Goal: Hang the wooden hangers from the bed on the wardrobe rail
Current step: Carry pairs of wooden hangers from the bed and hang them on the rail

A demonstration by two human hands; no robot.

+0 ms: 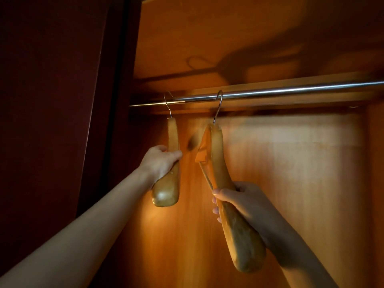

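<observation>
Warm light is glowing on the orange wooden back panel (270, 183). A dark door (52, 100) is standing left of that panel, lying in shadow

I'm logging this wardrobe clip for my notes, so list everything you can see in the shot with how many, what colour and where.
wooden hangers: 2, honey-brown with metal hooks; left hanger and right hanger, both hooks at the rail, near its left end.
wardrobe rail: 1, shiny silver metal; runs across the upper middle.
wardrobe back panel: 1, orange-brown wood; behind the hangers.
shelf underside: 1, orange-brown; above the rail, with shadows on it.
wardrobe door: 1, dark reddish-brown; left side.
left hand: 1, bare; closed round the left hanger's body.
right hand: 1, bare; fingers wrapped round the right hanger's lower arm.
</observation>
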